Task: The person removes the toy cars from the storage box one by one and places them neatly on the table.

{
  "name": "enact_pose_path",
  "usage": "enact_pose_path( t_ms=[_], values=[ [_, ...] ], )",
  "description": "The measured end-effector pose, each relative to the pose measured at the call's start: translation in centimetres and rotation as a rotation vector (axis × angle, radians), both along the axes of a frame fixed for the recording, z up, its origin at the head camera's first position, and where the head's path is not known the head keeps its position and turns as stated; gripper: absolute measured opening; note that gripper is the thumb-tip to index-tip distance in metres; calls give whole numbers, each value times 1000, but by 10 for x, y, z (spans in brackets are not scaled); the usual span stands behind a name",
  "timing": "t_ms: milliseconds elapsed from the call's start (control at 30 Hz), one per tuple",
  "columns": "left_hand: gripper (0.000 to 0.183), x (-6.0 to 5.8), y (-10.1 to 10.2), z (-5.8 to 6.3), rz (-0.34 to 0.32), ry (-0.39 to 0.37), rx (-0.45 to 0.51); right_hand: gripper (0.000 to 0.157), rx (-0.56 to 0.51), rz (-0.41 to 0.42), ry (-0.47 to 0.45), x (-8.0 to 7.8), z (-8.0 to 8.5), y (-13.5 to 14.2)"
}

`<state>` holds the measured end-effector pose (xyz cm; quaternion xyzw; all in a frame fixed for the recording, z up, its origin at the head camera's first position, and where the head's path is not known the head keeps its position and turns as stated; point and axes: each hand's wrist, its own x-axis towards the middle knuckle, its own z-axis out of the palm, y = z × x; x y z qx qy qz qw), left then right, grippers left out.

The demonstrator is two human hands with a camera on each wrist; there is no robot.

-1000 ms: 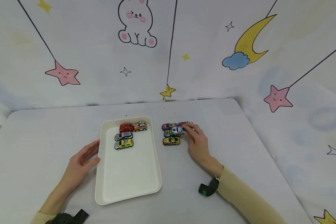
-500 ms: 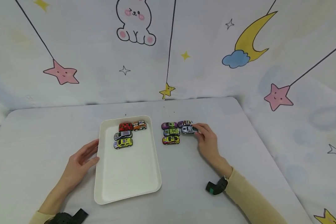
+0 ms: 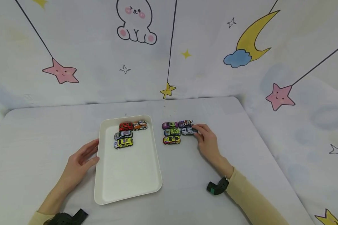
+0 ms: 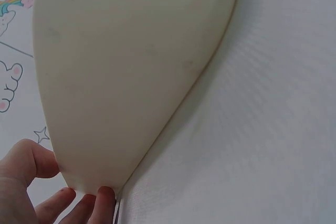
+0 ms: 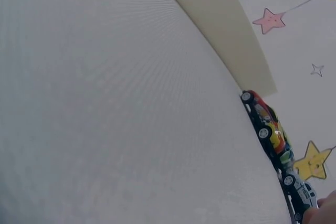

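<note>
While the right hand (image 3: 209, 143) pinches a silver-white toy car (image 3: 187, 131) beside a green toy car (image 3: 171, 132) on the white desk (image 3: 186, 190), gentle release seems best (neighbouring cars sit close); the left hand (image 3: 78, 163), loosely spread, touches a rectangular white plastic tray (image 3: 129, 175).

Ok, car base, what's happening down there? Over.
Left hand touching white tray. Right hand pinching silver car. Green car close at its left end, might block that way.

Forward-and-down head view from high up; low, close wrist views, the tray (image 3: 129, 178) common to all three.
</note>
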<state>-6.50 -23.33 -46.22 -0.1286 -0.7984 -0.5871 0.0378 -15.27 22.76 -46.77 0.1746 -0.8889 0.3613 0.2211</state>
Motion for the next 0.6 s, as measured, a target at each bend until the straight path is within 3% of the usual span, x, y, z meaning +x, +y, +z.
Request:
enact_pose_path(
  t_ms=[600],
  values=[
    [58, 0, 0, -1, -1, -3, -2, 30, 44, 13, -5, 1, 1, 0]
  ],
)
